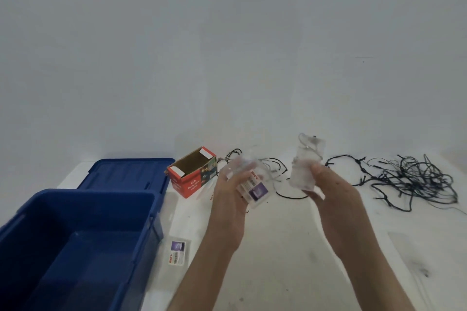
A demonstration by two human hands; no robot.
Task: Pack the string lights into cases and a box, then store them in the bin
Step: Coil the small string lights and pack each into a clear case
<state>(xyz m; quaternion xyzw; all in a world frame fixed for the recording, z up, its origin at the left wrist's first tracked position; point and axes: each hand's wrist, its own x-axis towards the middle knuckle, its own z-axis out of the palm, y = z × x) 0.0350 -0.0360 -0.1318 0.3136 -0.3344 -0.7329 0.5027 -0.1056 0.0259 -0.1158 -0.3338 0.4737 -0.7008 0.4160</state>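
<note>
A white table (290, 247) carries an open blue bin (75, 199) at near left, with its blue lid (126, 174) just behind. Dark string lights (414, 179) sprawl in a tangle at far right. An open red box (188, 184) stands beside the lid. The left hand (231, 199) grips a labelled clear case (254, 190); the right hand (333, 192) pinches a second clear case (305, 166) upright. A flat labelled pack (178, 252) lies beside the bin.

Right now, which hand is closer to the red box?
Left. The left hand, gripping a clear case, is just right of the red box. The right hand, holding a clear piece, is farther right.
</note>
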